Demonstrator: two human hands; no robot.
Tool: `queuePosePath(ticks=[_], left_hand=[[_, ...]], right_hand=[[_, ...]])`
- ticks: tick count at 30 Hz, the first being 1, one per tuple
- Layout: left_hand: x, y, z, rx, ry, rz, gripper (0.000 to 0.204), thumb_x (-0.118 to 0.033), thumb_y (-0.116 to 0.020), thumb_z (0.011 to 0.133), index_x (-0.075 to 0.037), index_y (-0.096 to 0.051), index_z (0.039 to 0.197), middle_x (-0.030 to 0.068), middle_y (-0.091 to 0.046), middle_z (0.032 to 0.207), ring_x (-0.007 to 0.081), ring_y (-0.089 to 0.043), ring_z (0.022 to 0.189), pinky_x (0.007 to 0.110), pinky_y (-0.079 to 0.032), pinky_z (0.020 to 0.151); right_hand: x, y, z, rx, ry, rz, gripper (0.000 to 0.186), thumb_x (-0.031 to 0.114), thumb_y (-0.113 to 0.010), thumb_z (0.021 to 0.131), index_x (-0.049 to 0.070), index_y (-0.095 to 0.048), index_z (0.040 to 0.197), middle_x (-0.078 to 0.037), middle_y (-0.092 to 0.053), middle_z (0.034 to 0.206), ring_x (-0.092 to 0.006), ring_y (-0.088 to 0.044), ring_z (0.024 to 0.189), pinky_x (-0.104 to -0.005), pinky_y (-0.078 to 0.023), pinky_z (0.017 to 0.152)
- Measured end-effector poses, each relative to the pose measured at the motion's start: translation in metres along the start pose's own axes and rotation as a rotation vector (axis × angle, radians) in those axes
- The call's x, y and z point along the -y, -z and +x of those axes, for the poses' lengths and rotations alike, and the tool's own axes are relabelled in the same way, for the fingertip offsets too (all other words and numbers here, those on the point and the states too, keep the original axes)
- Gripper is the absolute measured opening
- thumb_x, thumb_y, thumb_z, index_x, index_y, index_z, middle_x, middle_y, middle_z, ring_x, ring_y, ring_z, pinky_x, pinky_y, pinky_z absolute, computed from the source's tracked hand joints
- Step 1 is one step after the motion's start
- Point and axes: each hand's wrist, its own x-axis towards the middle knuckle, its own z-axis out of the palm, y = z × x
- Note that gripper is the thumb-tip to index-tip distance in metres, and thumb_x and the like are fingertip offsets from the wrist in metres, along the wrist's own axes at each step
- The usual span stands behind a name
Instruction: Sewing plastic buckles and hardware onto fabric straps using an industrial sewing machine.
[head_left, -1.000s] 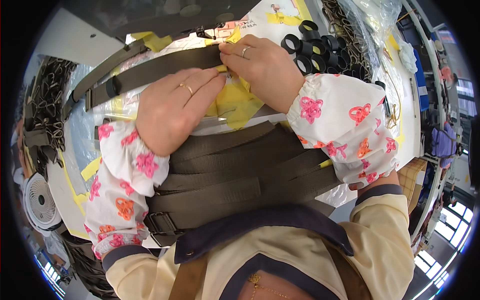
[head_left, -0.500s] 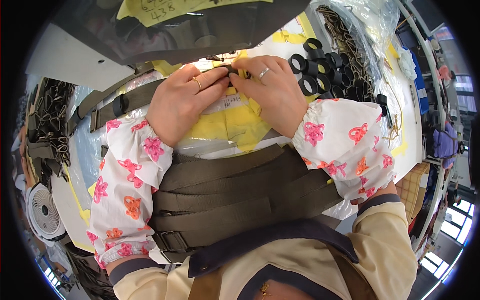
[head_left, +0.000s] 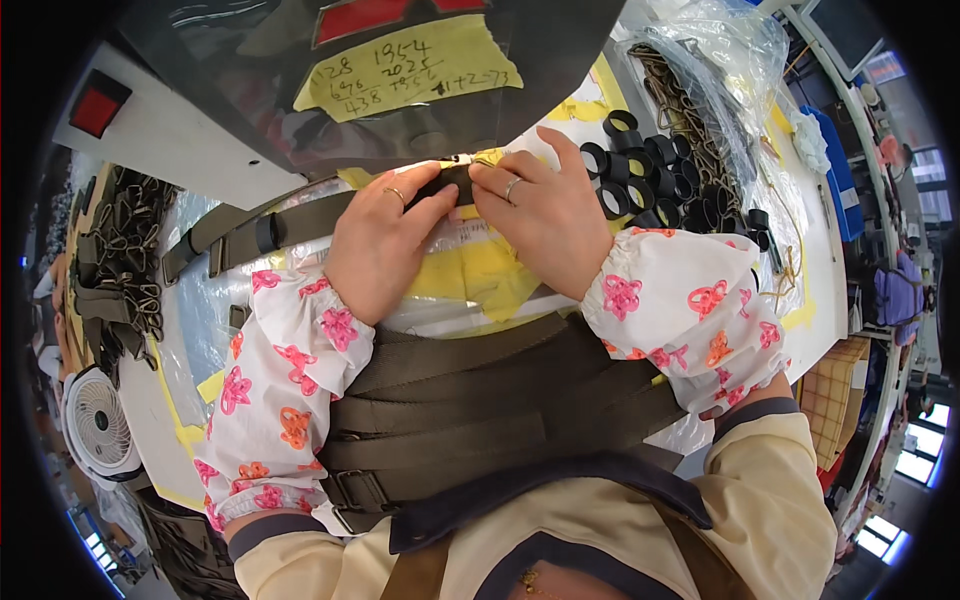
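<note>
My left hand [head_left: 385, 238] has its fingers closed over the dark olive webbing strap [head_left: 305, 222] near the foot of a machine head. My right hand [head_left: 545, 215] pinches the strap from the other side, its fingertips close to the left ones. A short dark piece of the webbing shows between the two hands. From my left hand the strap runs leftward and carries a black loop [head_left: 267, 232]. Its far end is hidden under the machine head. More wide olive straps [head_left: 460, 400] lie in a layered stack across my lap, with a buckle [head_left: 360, 490] at the left.
A dark machine head [head_left: 400, 140] with a yellow tape note overhangs my hands. To the right are several black rings [head_left: 640, 165] and a pile of metal hooks [head_left: 715, 190]. More hooked straps [head_left: 120, 250] and a white fan [head_left: 100, 425] stand left. Yellow tape [head_left: 465, 275] covers part of the worktop.
My head view has shifted, so more of the machine head shows. My right index finger has lifted away from the strap. Both hands stay on the webbing.
</note>
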Motion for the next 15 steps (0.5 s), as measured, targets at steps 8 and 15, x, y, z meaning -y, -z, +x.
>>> queuePosePath(ticks=[8,15], left_hand=[[0.005,0.005,0.005,0.092,0.043,-0.053,0.024,0.000,-0.058,0.072,-0.003,-0.063,0.095,0.0112,-0.060,0.105,0.0305,-0.057,0.093,0.035,-0.047,0.080],[0.011,0.007,0.003,0.077,-0.052,0.004,0.026,-0.001,-0.055,0.071,-0.006,-0.063,0.096,0.0067,-0.061,0.104,0.0236,-0.061,0.089,0.033,-0.049,0.065]], right_hand=[[-0.005,0.002,0.002,0.046,0.020,-0.024,0.013,0.009,-0.058,0.070,0.011,-0.062,0.082,0.002,-0.060,0.093,-0.0149,-0.055,0.091,-0.0523,-0.029,0.099],[-0.007,0.001,0.003,0.109,0.004,-0.009,0.029,0.002,-0.058,0.066,0.009,-0.063,0.094,0.002,-0.060,0.107,-0.0152,-0.054,0.099,-0.0534,-0.027,0.100]])
